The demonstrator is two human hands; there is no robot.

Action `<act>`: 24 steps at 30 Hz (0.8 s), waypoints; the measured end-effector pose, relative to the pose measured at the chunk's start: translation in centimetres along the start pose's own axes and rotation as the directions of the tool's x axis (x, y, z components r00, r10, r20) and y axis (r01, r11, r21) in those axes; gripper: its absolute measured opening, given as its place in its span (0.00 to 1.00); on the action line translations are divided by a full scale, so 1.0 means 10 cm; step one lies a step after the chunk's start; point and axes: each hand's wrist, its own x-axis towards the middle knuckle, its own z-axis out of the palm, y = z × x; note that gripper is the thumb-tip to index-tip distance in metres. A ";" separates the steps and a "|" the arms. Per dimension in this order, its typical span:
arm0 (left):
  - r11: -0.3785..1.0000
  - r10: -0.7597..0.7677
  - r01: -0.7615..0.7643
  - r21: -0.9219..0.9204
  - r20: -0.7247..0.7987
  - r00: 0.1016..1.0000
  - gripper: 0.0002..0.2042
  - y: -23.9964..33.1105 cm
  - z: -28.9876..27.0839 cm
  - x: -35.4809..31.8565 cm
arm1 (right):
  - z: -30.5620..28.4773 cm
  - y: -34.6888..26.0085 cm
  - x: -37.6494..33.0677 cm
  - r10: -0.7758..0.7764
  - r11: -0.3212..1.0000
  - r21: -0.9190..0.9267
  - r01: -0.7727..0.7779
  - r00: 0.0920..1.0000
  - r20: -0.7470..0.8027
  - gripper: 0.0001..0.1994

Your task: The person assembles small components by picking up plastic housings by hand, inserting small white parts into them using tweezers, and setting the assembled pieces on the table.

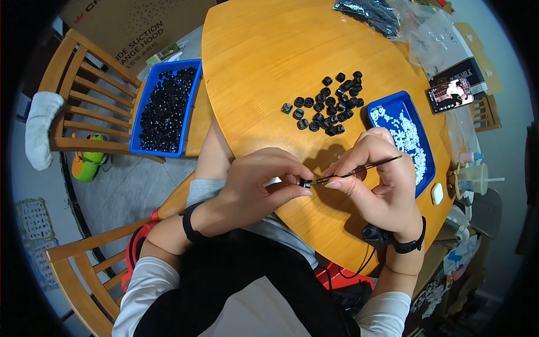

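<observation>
Near the table's front edge, my left hand (252,180) pinches a small black plastic piece (305,183) between thumb and fingertips. My right hand (382,180) is closed around slim black tweezers (375,164), whose tips point left and meet the black piece, or nearly so. Whether the tips grip something small there cannot be made out. Beyond my hands, several loose black block-shaped pieces (330,106) lie scattered on the table. Beside my right hand stands a blue tray (432,168) with many tiny white parts (412,141), partly covered by that hand.
On a wooden chair (72,109) at the left rests a larger blue tray (135,132) full of black pieces. A phone (451,95), a white case (437,194), a plastic cup (473,180) and clear bags (429,42) line the right side. A small black device (375,235) with a cable sits by my right wrist.
</observation>
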 end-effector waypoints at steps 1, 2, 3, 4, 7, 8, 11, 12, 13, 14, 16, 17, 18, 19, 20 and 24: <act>1.000 -0.012 0.012 0.004 0.001 1.000 0.12 0.01 -0.01 -0.01 | 0.00 0.00 0.00 -0.011 1.000 -0.002 0.011 1.000 -0.002 0.08; 1.000 -0.025 0.025 0.007 0.001 1.000 0.12 0.02 -0.01 -0.02 | 0.00 -0.01 0.00 -0.009 1.000 -0.006 0.009 1.000 -0.004 0.08; 0.999 -0.037 0.037 0.010 0.003 0.999 0.12 0.03 -0.02 -0.02 | -0.01 -0.01 0.01 -0.007 1.000 -0.012 0.007 1.000 0.013 0.08; 0.999 -0.034 0.034 0.008 0.006 0.999 0.12 0.04 -0.02 -0.02 | -0.01 -0.02 0.01 -0.004 1.000 -0.018 0.005 1.000 0.031 0.08; 0.997 -0.075 0.075 -0.014 0.019 0.997 0.12 0.06 -0.04 -0.01 | -0.05 -0.02 0.01 -0.001 1.000 -0.027 0.002 0.999 0.045 0.08; 0.997 -0.074 0.074 -0.015 0.021 0.997 0.12 0.06 -0.04 -0.01 | -0.06 -0.02 0.01 -0.004 1.000 -0.027 0.005 0.999 0.043 0.08; 0.994 -0.095 0.095 -0.058 0.002 0.995 0.12 0.04 -0.05 -0.03 | -0.09 -0.01 0.00 0.008 1.000 -0.017 -0.007 0.999 0.032 0.08; 0.994 -0.097 0.097 -0.056 0.000 0.995 0.12 0.04 -0.05 -0.03 | -0.09 -0.01 -0.01 0.021 1.000 -0.007 -0.020 0.999 0.024 0.09; 0.992 -0.110 0.110 -0.068 -0.001 0.994 0.12 0.04 -0.04 -0.03 | -0.08 0.00 -0.01 0.033 0.999 0.004 -0.033 0.999 0.017 0.09; 0.989 -0.124 0.123 -0.081 -0.002 0.992 0.12 0.05 -0.03 -0.02 | -0.07 0.00 -0.01 0.030 1.000 0.008 -0.030 0.999 0.019 0.09; 0.986 -0.139 0.138 -0.090 -0.007 0.990 0.12 0.05 -0.03 -0.03 | -0.03 0.02 -0.02 0.041 0.999 0.034 -0.040 0.999 -0.028 0.07; 0.989 -0.130 0.130 -0.072 0.004 0.991 0.12 0.05 -0.03 -0.03 | -0.03 0.02 -0.02 0.046 0.998 0.046 -0.044 0.998 -0.051 0.06; 0.991 -0.121 0.122 -0.054 0.015 0.992 0.12 0.05 -0.04 -0.02 | -0.03 0.02 -0.02 0.044 0.998 0.048 -0.042 0.998 -0.048 0.06; 0.993 -0.113 0.114 -0.036 0.027 0.993 0.12 0.05 -0.04 -0.02 | -0.03 0.01 -0.02 0.045 0.998 0.041 -0.044 0.999 -0.028 0.07; 0.993 -0.114 0.114 -0.035 0.024 0.993 0.12 0.05 -0.05 -0.03 | -0.04 0.00 -0.02 0.047 0.998 0.034 -0.046 0.999 -0.007 0.08; 0.995 -0.098 0.098 -0.014 0.030 0.995 0.11 0.04 -0.05 -0.03 | -0.03 0.01 -0.02 0.033 0.999 0.021 -0.034 0.999 0.028 0.09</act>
